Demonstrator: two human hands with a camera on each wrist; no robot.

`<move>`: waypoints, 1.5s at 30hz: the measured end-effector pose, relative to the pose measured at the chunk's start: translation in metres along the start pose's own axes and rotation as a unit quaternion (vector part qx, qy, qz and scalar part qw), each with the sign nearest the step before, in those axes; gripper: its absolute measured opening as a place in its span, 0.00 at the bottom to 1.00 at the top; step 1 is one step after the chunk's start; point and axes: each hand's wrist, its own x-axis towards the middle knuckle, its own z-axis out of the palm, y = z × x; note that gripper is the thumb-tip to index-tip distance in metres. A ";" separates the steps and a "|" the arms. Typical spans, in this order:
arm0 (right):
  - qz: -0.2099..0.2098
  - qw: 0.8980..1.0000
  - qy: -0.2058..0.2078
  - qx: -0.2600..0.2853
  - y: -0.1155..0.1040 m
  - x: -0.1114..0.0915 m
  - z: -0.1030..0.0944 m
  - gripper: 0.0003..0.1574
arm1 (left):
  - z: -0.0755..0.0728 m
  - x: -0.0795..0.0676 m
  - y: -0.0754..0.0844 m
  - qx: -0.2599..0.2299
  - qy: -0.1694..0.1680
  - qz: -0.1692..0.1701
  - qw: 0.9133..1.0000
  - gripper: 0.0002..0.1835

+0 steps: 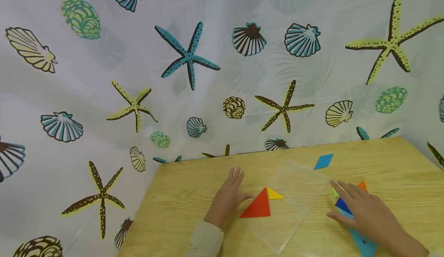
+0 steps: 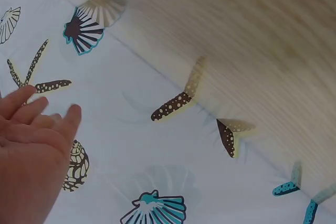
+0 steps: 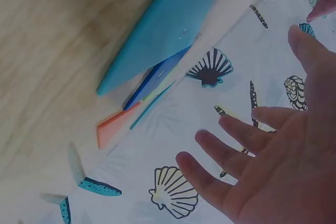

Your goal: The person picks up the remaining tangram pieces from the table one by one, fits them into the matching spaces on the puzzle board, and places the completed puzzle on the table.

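A red triangle (image 1: 258,205) and a small yellow triangle (image 1: 275,194) lie side by side at the left corner of a clear square sheet or tray (image 1: 298,183). Just left of the red triangle is my left hand (image 1: 227,199), fingers extended and thumb near its edge, holding nothing. My right hand (image 1: 371,210) hovers, fingers spread, over a group of flat pieces: a large light blue piece (image 3: 163,30), a dark blue one (image 3: 156,78), an orange one (image 3: 116,127) and a green one (image 1: 335,194). The hand partly hides them in the head view.
A blue parallelogram (image 1: 323,161) lies behind the clear square, toward the back of the wooden table (image 1: 187,187). White cloth (image 1: 215,68) printed with shells and starfish hangs behind the table and along its sides.
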 end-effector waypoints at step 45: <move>-0.023 0.987 -0.118 0.105 -0.065 0.037 0.043 0.09 | 0.049 0.043 0.024 -0.003 -0.131 0.132 0.982 0.23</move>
